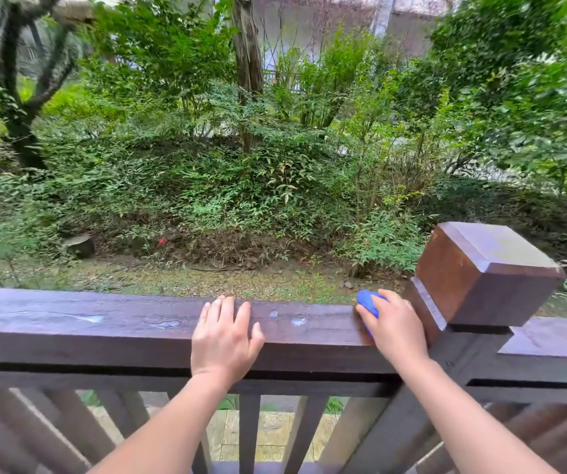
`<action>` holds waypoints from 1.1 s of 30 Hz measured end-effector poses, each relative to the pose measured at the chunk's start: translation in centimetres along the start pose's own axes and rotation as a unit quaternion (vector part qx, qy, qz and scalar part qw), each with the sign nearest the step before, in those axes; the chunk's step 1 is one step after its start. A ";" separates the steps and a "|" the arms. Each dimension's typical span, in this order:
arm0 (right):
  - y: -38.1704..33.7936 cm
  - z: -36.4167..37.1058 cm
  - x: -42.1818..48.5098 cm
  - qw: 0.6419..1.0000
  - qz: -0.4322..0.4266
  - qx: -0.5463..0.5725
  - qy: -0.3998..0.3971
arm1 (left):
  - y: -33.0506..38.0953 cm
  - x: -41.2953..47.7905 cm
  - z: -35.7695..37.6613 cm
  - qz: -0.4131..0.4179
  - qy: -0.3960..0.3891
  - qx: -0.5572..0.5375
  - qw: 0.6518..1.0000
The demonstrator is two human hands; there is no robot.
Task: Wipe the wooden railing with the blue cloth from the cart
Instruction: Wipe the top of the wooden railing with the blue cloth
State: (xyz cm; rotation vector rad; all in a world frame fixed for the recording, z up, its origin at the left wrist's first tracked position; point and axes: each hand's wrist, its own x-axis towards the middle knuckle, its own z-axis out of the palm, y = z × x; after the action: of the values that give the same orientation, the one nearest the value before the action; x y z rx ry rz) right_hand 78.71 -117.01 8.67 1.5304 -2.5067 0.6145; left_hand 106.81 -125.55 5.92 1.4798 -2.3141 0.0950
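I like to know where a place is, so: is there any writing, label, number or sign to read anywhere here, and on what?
None: no readable text shows anywhere.
The wooden railing, its post cap and the blue cloth under the right hand carry no lettering.
A small red speck on the ground is too small to tell.

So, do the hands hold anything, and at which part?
The right hand holds the bunched blue cloth from above, pressing it on the railing. The left hand holds nothing and rests flat on it.

Rail top bare toward frame left. Left hand rests mid-rail, blocking sweep. Post cap walls off right hand, cloth.
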 end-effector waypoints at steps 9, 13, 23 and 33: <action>-6.6 1.5 -4.5 0.983 -0.162 0.085 -0.016 | -0.2 0.1 0.7 0.014 0.029 -0.006 0.999; -8.6 1.9 -1.5 0.989 -0.098 0.102 -0.031 | -0.3 0.1 0.9 0.023 0.048 -0.005 0.999; -8.4 2.0 -1.2 0.974 -0.193 0.091 -0.073 | -0.3 0.0 1.2 0.026 0.083 0.002 0.996; -9.4 3.0 -2.5 0.971 -0.212 0.107 -0.040 | 0.2 -0.1 -0.5 0.026 0.024 -0.036 0.999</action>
State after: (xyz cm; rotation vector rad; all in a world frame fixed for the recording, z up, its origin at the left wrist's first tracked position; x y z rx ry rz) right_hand 88.37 -119.94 7.63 2.1239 -2.1106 0.7800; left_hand 106.83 -125.20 6.36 1.3679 -2.2938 0.0612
